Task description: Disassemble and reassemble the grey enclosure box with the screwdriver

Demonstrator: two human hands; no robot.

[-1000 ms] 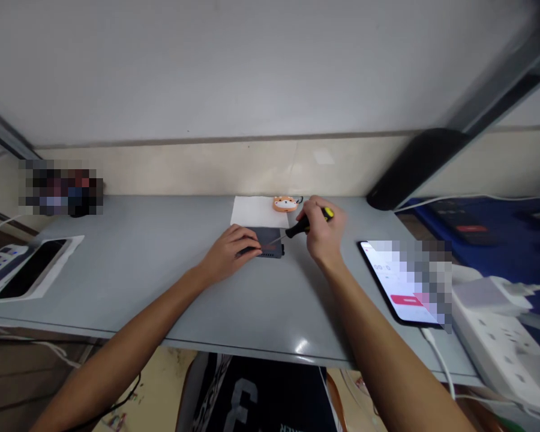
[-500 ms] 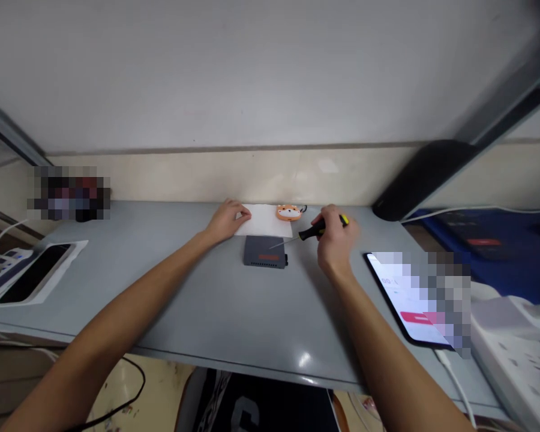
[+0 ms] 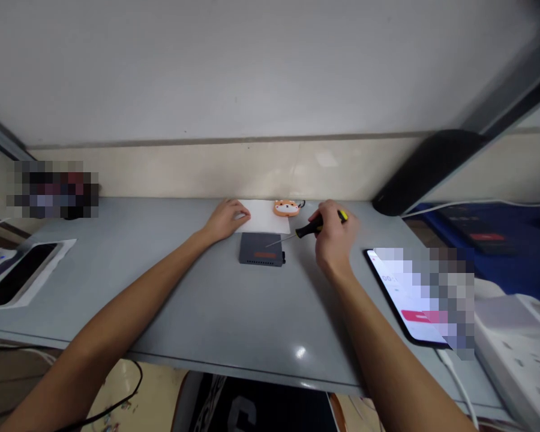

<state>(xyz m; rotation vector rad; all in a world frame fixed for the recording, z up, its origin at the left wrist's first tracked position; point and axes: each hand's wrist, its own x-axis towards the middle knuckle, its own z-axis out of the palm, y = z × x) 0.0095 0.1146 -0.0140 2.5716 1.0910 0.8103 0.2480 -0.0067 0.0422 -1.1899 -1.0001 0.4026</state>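
Observation:
A small dark grey box (image 3: 261, 248) with an orange label on its front lies on the grey table (image 3: 184, 300). My right hand (image 3: 330, 235) is closed round a screwdriver (image 3: 312, 224) with a black and yellow handle; its thin tip points left over the box's top. My left hand (image 3: 225, 218) rests at the left edge of a white sheet of paper (image 3: 265, 217) behind the box, fingers curled and touching the paper. An orange animal-shaped trinket (image 3: 287, 208) sits on the paper's far right corner.
A phone (image 3: 405, 297) with a lit screen lies to the right, cabled. A white power strip (image 3: 517, 348) is at far right. Another dark phone (image 3: 15, 276) on a white sheet lies at far left. A black slanted bar (image 3: 427, 168) leans at back right.
My left hand left the grey box and moved back to the paper's left edge. The screwdriver tip lifted slightly off the box. The view shifted a little.

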